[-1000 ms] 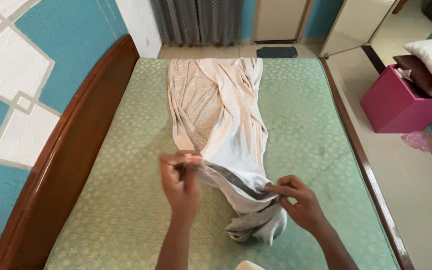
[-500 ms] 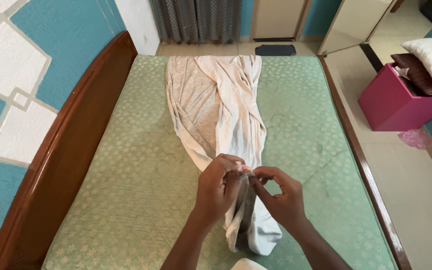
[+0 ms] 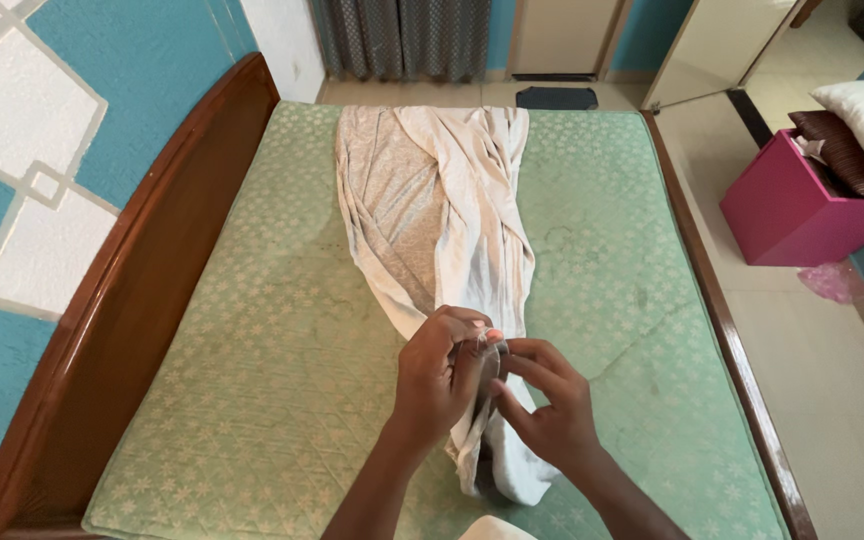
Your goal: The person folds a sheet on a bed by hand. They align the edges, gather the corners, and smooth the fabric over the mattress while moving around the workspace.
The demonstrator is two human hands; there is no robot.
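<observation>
I see my left hand (image 3: 440, 372) and right hand (image 3: 547, 415) close together over the near end of a pale sheet (image 3: 447, 215), which lies bunched lengthwise down the middle of the green mattress (image 3: 252, 360). My left fingers are pinched on a gathered edge of the cloth; my right fingers pinch the same fold just beside them, thumb and forefinger closed. A wooden headboard (image 3: 142, 290) runs along the left, and a pink box (image 3: 802, 215) stands on the floor at right.

bare mattress (image 3: 252, 400) open either side, wooden headboard (image 3: 142, 270) hemming left
</observation>
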